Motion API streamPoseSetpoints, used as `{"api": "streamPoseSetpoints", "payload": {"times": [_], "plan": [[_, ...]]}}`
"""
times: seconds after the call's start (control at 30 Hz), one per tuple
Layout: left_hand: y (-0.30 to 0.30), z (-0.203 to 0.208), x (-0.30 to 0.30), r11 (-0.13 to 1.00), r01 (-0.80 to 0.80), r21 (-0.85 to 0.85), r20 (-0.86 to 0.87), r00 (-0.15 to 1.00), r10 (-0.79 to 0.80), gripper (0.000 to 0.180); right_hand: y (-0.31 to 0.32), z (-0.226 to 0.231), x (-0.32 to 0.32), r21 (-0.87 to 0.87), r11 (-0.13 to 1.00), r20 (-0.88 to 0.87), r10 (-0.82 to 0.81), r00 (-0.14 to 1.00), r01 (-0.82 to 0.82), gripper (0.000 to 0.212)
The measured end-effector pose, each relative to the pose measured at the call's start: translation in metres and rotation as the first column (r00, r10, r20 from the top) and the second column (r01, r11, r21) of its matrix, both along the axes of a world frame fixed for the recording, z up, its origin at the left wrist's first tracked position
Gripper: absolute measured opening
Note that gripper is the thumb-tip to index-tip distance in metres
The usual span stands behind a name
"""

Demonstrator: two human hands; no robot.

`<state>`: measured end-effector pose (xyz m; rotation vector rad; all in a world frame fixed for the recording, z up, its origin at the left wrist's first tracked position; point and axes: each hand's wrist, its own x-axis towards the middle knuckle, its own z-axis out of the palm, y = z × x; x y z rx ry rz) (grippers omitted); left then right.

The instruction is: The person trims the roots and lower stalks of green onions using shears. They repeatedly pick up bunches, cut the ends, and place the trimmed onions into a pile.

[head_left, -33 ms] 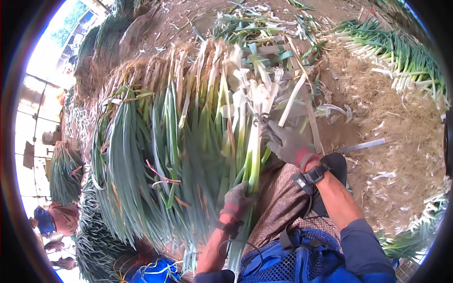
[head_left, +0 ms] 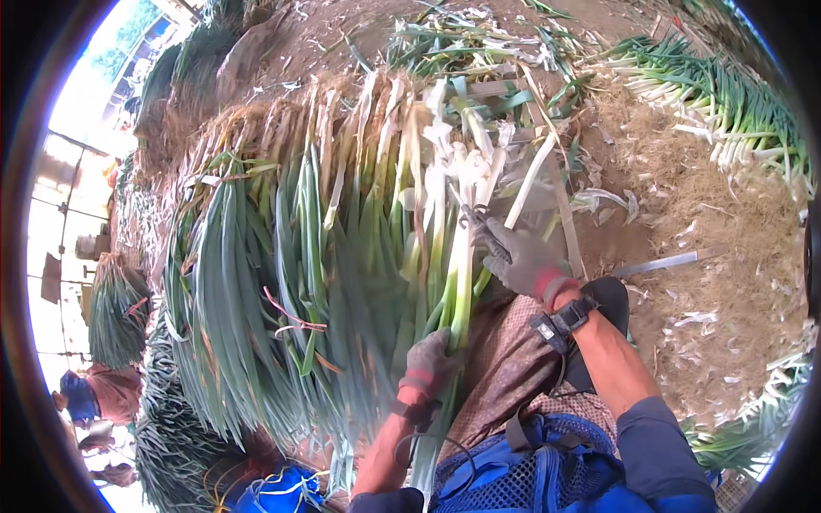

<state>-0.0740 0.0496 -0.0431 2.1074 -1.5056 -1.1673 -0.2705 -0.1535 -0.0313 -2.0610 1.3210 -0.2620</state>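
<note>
A long green onion lies upright in view before me, its white end away from me and its leaves toward my lap. My left hand, in a grey glove with a reddish cuff, is closed round its green part. Higher up, the gloved right hand has its darkened fingertips bent against the white shank. Peeled pale skins cluster around the white end. To the left lies a thick row of unpeeled green onions, brown roots at the far end. A pink tie rests on their leaves.
A flat metal strip lies on the root-littered ground at right. Cleaned green onions are laid out at far right, and leaf scraps at the back. More bundles stand at left; a blue plastic bag sits at lower left.
</note>
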Motion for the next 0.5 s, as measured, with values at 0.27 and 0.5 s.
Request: {"api": "streamPoseSetpoints", "payload": {"times": [0.27,0.5], "plan": [[-0.006,-0.005,-0.002,0.987,0.155,0.031,0.125,0.980,-0.158,0.034,-0.006,0.006,-0.024,0.065,0.976,0.144,-0.214,0.966,0.206,0.074],[-0.083,-0.022,0.018,0.971,0.071,-0.228,0.254,0.967,-0.011,0.069,0.034,0.020,-0.044,0.110,0.989,0.108,-0.114,0.988,0.102,0.078]]}}
